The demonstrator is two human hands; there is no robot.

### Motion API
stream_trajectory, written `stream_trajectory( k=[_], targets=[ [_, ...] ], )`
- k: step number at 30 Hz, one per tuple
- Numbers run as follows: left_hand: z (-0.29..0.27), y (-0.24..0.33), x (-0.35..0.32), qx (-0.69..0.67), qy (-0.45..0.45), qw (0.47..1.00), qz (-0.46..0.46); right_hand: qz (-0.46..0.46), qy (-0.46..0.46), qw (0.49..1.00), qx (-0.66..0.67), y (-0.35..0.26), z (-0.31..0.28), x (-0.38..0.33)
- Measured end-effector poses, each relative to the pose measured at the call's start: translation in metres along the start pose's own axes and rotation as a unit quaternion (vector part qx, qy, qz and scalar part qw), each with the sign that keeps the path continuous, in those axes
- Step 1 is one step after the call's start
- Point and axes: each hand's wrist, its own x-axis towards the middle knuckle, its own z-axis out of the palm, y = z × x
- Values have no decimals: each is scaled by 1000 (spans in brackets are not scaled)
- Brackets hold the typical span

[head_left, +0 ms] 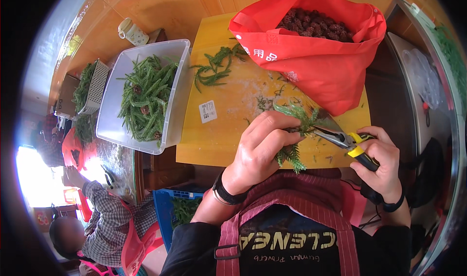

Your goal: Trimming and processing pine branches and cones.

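Between the fingers of my left hand (265,144) is a green artificial pine sprig (292,158), its needles sticking out above and below the grip. My right hand (382,161) is closed around the black and yellow handles of a pair of long-nose pliers (349,143). The pliers' jaws point left and reach the sprig beside my left fingertips; what lies between the jaws is hidden by needles. Under both hands is a yellow board (224,140) with green scraps on it. Just beyond them, a red bag (316,62) holds many brown pine cones (316,25).
Loose sprigs (216,67) and a white label (207,111) lie on the board. A translucent bin (172,125) of pine sprigs with cones stands left. A blue crate (165,213) sits below. At far left, a person in a checked shirt (109,222) sits by another table.
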Motion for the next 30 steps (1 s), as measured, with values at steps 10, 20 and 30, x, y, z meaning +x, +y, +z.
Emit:
stream_trajectory(
  k=[10,20,30],
  targets=[
    [2,-1,0,80,10,996,43,-7,10,999,-51,-3,1,1],
    [1,0,0,105,1,993,55,-6,17,999,-50,-1,1,0],
    [-1,-1,-2,131,-15,988,82,-9,13,998,-55,-1,-1,-1]
  ],
)
